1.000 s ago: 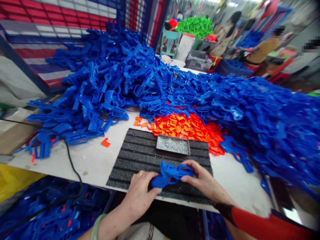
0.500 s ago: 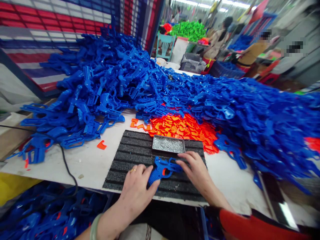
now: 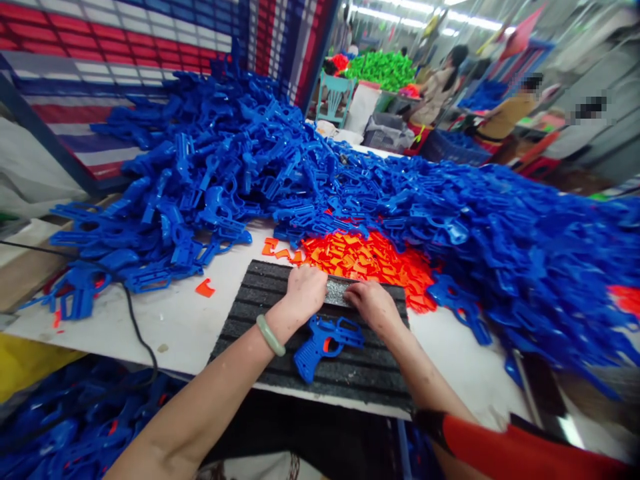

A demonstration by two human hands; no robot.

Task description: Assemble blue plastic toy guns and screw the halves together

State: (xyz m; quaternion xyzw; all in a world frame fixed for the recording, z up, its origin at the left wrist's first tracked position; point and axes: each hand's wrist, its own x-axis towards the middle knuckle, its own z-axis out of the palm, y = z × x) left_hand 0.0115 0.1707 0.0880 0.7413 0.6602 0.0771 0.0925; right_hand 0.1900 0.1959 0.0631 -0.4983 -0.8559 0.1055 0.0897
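Note:
My left hand (image 3: 307,290) is curled over the left end of a small shallow tray (image 3: 336,305) filled with tiny silvery metal parts (image 3: 337,291). Its fingertips are hidden, so I cannot tell what they grip. With fingers bent together, my right hand (image 3: 373,305) reaches into the tray's right side; whatever it pinches is too small to see. Below both hands, a blue toy gun shell half (image 3: 313,357) lies flat on the black ribbed mat (image 3: 240,340), grip toward me. An orange trigger (image 3: 328,345) sits in its guard.
Orange plastic pieces (image 3: 370,257) are heaped just behind the tray. Large piles of blue toy gun shells (image 3: 270,153) cover the table's back and right. A black cable (image 3: 133,317) crosses the left side. A dark phone-like slab (image 3: 543,393) lies at right. Other people work in the background.
Both hands have left the blue toy gun shell, which stays on the mat. My left hand moved up and forward to the tray; my right hand moved forward slightly into it.

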